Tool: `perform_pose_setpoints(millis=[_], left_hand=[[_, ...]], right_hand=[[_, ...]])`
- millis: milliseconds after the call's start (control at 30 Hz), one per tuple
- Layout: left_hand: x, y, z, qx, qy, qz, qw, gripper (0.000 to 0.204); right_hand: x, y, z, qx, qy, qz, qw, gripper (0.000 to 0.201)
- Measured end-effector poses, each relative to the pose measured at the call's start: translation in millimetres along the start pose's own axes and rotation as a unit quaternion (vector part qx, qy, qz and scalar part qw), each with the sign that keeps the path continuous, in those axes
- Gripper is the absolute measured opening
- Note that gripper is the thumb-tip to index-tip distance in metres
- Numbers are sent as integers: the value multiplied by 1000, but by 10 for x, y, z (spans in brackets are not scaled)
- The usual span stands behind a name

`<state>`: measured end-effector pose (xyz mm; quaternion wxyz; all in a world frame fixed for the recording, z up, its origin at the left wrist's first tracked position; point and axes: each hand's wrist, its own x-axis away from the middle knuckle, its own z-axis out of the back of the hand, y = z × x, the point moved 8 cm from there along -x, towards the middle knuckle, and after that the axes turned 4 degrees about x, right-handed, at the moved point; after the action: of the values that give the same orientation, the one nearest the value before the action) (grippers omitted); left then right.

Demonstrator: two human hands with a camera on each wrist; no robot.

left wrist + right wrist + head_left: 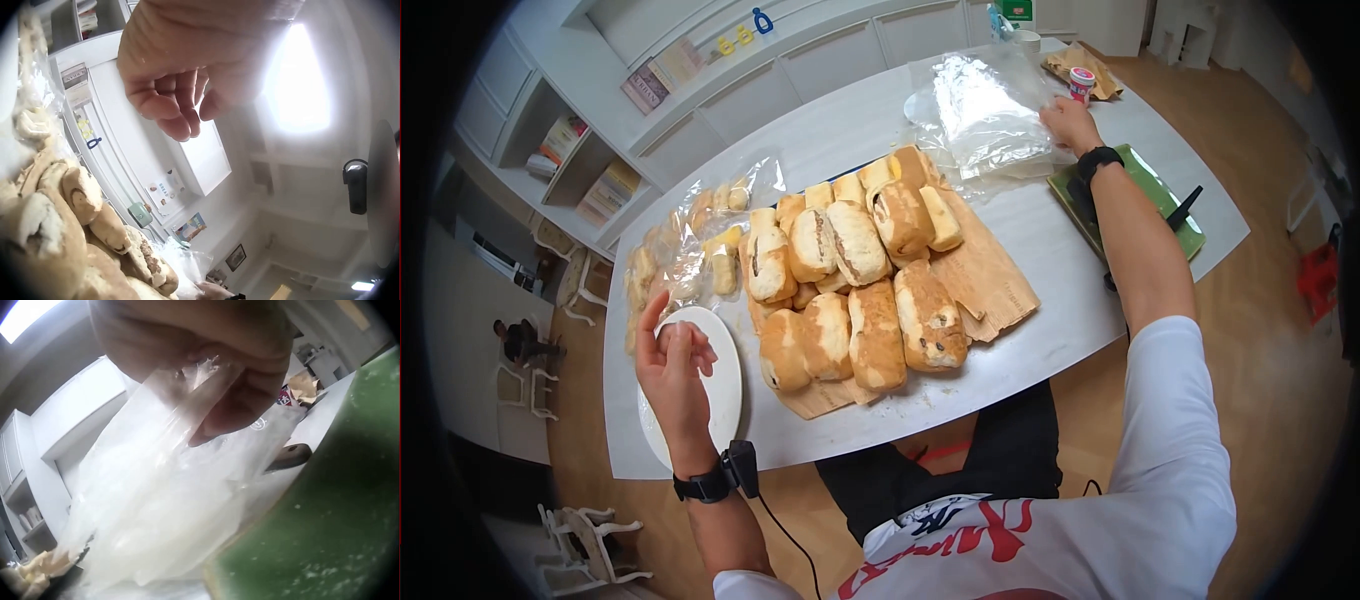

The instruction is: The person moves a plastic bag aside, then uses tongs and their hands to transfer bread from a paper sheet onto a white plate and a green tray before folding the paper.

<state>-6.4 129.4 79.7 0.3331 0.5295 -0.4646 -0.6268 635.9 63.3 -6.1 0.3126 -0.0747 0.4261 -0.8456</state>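
My right hand (1072,124) pinches the edge of a clear plastic bag (990,115) at the back right of the table. In the right wrist view the bag (156,487) hangs down in folds from between thumb and fingers. My left hand (675,375) is raised over a white plate (722,400), its fingers loosely bent and holding nothing. Between the hands, bread rolls (875,335) are piled on brown paper (990,270); several show a filling along a split top.
Bagged rolls (690,230) lie at the table's left. A green board (1145,185) with a dark-handled tool (1184,208) sits under my right forearm. A small pink-and-white tub (1081,84) and crumpled brown paper (1105,75) stand at the back right.
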Motion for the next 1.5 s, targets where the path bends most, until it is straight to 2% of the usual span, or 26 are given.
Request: perform_pose_setpoints(millis=[33, 133, 233, 333, 400, 533, 633, 767, 867, 967, 1100, 1367, 1500], left_hand=[[12, -6, 45, -5, 6, -1, 1000, 38], [62, -29, 122, -15, 20, 0, 1000, 39], [104, -45, 151, -15, 26, -2, 1000, 39], [145, -73, 158, -11, 23, 2, 1000, 38], [160, -116, 132, -4, 21, 3, 1000, 37], [216, -147, 39, 5, -2, 19, 1000, 35], [275, -111, 122, -5, 1, 26, 1000, 34], [324, -215, 271, 0, 10, 43, 999, 33], [332, -289, 286, 0, 18, 59, 998, 32], [334, -294, 235, 1, 12, 58, 998, 31], [345, -342, 233, -13, -2, 66, 998, 32], [401, -222, 301, -7, 14, 50, 999, 29], [461, -156, 383, -14, 19, 37, 999, 27]], right_hand=[[-23, 35, 24, 43, 18, -3, 999, 34], [-53, 35, 77, 115, 150, 95, 977, 43], [36, -120, 129, 167, 248, 107, 948, 52], [330, -654, -63, 118, 207, 283, 929, 60], [476, -806, -547, 242, 160, 263, 920, 64], [566, -751, -950, 241, -9, 155, 958, 69], [477, -633, -1086, 252, -64, 123, 958, 70], [364, -513, -1230, 257, -132, 127, 949, 71], [378, -476, -1352, 294, -187, 151, 925, 70], [430, -441, -1456, 337, -214, 181, 899, 70], [452, -370, -1518, 358, -222, 187, 888, 71], [433, -456, -1440, 355, -227, 175, 890, 74], [515, -684, -1228, 307, -176, 221, 909, 78]])
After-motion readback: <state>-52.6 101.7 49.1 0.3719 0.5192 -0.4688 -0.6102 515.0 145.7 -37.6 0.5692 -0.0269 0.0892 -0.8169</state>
